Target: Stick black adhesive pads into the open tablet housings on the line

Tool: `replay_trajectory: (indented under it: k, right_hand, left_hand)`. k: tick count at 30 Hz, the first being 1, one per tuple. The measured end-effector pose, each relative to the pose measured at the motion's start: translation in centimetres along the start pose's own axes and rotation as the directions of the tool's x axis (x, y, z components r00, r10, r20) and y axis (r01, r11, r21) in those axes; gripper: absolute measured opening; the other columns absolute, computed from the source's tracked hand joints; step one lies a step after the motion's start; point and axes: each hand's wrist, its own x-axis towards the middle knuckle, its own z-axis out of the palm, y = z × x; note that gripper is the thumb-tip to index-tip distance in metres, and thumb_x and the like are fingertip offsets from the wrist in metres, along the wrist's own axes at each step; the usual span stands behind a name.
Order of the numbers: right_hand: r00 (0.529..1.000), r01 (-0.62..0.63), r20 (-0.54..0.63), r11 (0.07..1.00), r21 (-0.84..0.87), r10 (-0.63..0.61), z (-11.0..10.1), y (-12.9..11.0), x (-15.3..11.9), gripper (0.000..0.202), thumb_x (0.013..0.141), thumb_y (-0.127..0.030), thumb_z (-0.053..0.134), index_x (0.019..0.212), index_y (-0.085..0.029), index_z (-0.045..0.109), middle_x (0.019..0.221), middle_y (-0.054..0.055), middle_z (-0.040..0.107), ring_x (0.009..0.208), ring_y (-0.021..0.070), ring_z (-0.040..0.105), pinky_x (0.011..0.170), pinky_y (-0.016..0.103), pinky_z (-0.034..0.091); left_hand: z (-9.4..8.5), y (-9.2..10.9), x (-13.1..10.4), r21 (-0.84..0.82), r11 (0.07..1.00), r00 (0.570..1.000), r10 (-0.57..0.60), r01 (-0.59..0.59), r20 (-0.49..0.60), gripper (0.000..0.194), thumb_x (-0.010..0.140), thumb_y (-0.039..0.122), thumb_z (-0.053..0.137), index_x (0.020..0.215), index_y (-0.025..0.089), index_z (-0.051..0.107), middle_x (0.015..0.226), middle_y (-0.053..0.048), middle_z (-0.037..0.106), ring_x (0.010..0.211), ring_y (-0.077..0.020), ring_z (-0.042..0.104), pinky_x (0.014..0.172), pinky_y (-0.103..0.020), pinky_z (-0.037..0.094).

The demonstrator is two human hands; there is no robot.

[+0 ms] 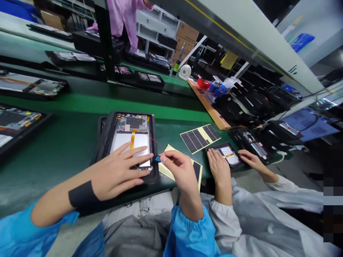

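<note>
From where I watch, the open device [134, 123] lies inner side up in a black tray [108, 137] on the green surface [69, 139], near side, a little left of the middle. My left hand [114, 173] is spread wide and flat across its near part, fingers pointing right, gripping nothing; I judge the palm-down press is there to steady device and tray. A black band [83, 193] is round that wrist.

My right hand [182, 169] has a narrow grip, thumb and forefinger pinched on a small blue piece [158, 159]. I think the pinch sits at its end so the rest sticks out toward the device. The piece is at the tray's right edge, close to my left fingertips, so the device lies just left of the right grip and directly under the left. A thin red line [157, 141] runs from over the device toward the right fingers; I can't tell what it is.

Beneath the right hand is a yellow sheet [164, 172] with dark patches, probably set there for easy reach. A second sheet [195, 141] with dark strips lies farther off to the right, near a co-worker's hand [219, 166] resting on a smaller device [233, 159].
</note>
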Motion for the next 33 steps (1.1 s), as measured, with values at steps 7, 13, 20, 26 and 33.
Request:
replay_trajectory:
  k: [7, 13, 20, 26, 33]
  right_hand:
    - [0.994, 0.028, 0.108, 0.988, -0.15, -0.012, 0.2, -0.2, -0.3, 0.014, 0.087, -0.034, 0.074, 0.08, -0.022, 0.078, 0.078, 0.002, 0.068, 0.071, 0.0167, 0.057, 0.063, 0.029, 0.043]
    - [0.98, 0.169, 0.156, 0.919, -0.357, -0.12, 1.7, -0.4, -0.5, 0.008, 0.089, -0.02, 0.074, 0.083, -0.025, 0.078, 0.099, 0.004, 0.064, 0.103, 0.0224, 0.062, 0.096, 0.039, 0.05]
    - [0.964, 0.26, 0.179, 0.843, -0.471, -0.197, 2.6, 0.2, -1.0, 0.009, 0.093, -0.018, 0.073, 0.089, -0.027, 0.073, 0.127, 0.006, 0.062, 0.142, 0.03, 0.043, 0.12, 0.051, 0.036]
    - [0.958, 0.278, 0.219, 0.781, -0.56, -0.184, 2.5, 0.2, -1.2, 0.01, 0.098, -0.022, 0.067, 0.104, -0.027, 0.061, 0.138, 0.008, 0.059, 0.15, 0.0291, 0.037, 0.127, 0.055, 0.029]
    - [0.922, 0.33, 0.044, 0.718, -0.613, -0.386, 3.2, 1.4, -2.2, 0.057, 0.097, -0.024, 0.07, 0.147, -0.028, 0.044, 0.146, 0.013, 0.05, 0.142, 0.0299, 0.045, 0.119, 0.051, 0.042]
  left_hand:
    - [-1.6, -2.5, -0.3, -0.044, 0.997, 0.997, -0.068, 0.07, 0.035, 0.037, 0.106, 0.031, 0.045, 0.114, 0.032, 0.081, 0.136, -0.004, 0.073, 0.14, -0.0289, 0.057, 0.123, -0.058, 0.037]
    - [-1.6, -2.8, -0.7, -0.083, 0.995, 0.998, -0.061, 0.058, -0.029, 0.033, 0.103, 0.029, 0.05, 0.112, 0.033, 0.081, 0.13, -0.002, 0.075, 0.133, -0.0286, 0.061, 0.12, -0.054, 0.041]
    - [-1.3, -2.8, -0.8, -0.099, 0.994, 0.995, -0.047, 0.038, -0.093, 0.031, 0.104, 0.03, 0.05, 0.109, 0.032, 0.081, 0.13, -0.001, 0.075, 0.131, -0.0289, 0.061, 0.12, -0.055, 0.041]
    - [-1.5, -2.8, -0.8, -0.034, 0.998, 0.996, -0.054, 0.052, -0.071, 0.035, 0.105, 0.03, 0.045, 0.108, 0.031, 0.08, 0.134, -0.002, 0.072, 0.132, -0.0292, 0.06, 0.121, -0.058, 0.04]
    - [-1.4, -0.6, -0.9, 0.203, 0.979, 0.987, 0.027, 0.005, -0.158, 0.028, 0.106, 0.025, 0.046, 0.107, 0.017, 0.073, 0.098, -0.009, 0.07, 0.093, -0.0239, 0.063, 0.083, -0.039, 0.054]
